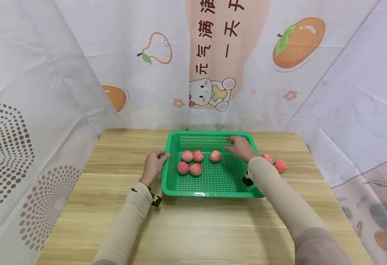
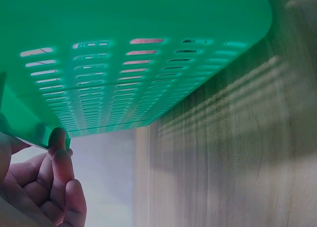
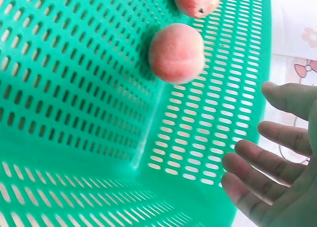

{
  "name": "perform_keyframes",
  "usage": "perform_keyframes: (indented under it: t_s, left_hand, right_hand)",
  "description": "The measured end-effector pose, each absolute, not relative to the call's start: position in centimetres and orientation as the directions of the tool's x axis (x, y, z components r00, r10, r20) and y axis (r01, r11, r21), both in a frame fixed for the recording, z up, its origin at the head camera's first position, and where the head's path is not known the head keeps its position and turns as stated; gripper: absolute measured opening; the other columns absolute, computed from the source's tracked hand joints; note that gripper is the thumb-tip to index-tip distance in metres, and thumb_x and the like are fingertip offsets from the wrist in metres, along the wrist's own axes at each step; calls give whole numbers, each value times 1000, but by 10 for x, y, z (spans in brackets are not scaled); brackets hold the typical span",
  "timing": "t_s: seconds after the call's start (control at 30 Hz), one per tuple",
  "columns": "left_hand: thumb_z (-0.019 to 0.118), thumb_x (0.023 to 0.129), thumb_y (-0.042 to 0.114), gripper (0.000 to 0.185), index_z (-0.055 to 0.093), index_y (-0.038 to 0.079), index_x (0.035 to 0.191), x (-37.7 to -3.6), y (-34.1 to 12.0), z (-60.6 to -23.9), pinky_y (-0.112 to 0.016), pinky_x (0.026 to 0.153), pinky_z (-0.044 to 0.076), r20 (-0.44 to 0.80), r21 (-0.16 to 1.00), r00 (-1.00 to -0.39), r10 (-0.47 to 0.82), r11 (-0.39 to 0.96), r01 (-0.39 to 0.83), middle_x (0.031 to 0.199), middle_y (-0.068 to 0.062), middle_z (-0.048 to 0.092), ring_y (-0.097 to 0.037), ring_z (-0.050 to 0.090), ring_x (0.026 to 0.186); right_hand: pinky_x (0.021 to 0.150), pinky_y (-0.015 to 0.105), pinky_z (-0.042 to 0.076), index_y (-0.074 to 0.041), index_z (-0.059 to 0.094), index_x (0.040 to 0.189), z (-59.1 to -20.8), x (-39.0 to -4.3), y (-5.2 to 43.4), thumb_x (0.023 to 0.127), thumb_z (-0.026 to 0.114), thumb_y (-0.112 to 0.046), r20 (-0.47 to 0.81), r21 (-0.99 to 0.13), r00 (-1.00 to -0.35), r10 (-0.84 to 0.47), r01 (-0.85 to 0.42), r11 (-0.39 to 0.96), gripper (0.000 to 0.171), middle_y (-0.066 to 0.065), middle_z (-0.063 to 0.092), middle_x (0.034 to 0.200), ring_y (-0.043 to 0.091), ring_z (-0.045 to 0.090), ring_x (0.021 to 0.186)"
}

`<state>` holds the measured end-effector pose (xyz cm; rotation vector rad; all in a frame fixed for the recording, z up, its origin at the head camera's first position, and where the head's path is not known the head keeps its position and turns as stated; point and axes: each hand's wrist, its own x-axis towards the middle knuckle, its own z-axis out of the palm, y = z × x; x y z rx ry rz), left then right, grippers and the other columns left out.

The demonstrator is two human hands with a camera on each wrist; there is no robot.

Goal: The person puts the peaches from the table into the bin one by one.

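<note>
I see a green slotted basket [image 1: 213, 180] sitting on the wooden bench [image 1: 196, 228], roughly centred and toward the far half. My left hand [image 1: 153, 165] is at the basket's left rim, fingers [image 2: 62, 162] curled over the edge; from the left wrist view the fingertips hook onto the rim from the outside, so that hand has hold of the basket wall.

My right hand [image 1: 241, 147] is inside the basket near its far right corner, fingers [image 3: 267, 157] spread and relaxed, holding nothing. From the right wrist view the fingertips sit just short of the slotted far wall, with a gap between them and the plastic.

Five peaches lie on the basket floor. The nearest peach [image 1: 215, 156] is just to the left of my right hand, close to the fingertips but apart from them; in the right wrist view it shows as a round pink fruit [image 3: 177, 53] resting against the floor near the far wall. The other four form a cluster [image 1: 190, 162] further left, between the two hands and closer to the left rim.

Two more peaches [image 1: 274, 162] lie on the bench outside the basket, just beside its right wall, behind my right forearm.
</note>
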<state>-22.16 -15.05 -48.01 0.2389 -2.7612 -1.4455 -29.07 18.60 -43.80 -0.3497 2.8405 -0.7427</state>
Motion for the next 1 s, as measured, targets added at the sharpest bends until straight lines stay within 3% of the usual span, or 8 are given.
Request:
perform_keyframes:
  t_s: [0.43, 1.0]
  left_hand:
    - [60, 97, 31, 39, 67, 1, 121, -222, -150, -479, -34, 76, 53, -75, 817, -987, -140, 559, -141, 106, -15, 71, -24, 65, 91]
    - [60, 97, 32, 39, 68, 1, 119, -222, -151, -482, -35, 76, 54, -57, 810, -988, -140, 572, -128, 104, -15, 72, -24, 66, 89]
  right_hand:
    - [94, 55, 48, 1, 58, 129, -415, -292, 200, 96, 61, -23, -50, -524, -966, -252, -190, 830, 41, 25, 61, 123, 41, 60, 111]
    - [93, 56, 47, 0, 55, 133, -395, -292, 224, 99, 55, -23, -50, -501, -977, -210, -157, 851, 41, 28, 56, 129, 43, 55, 115]
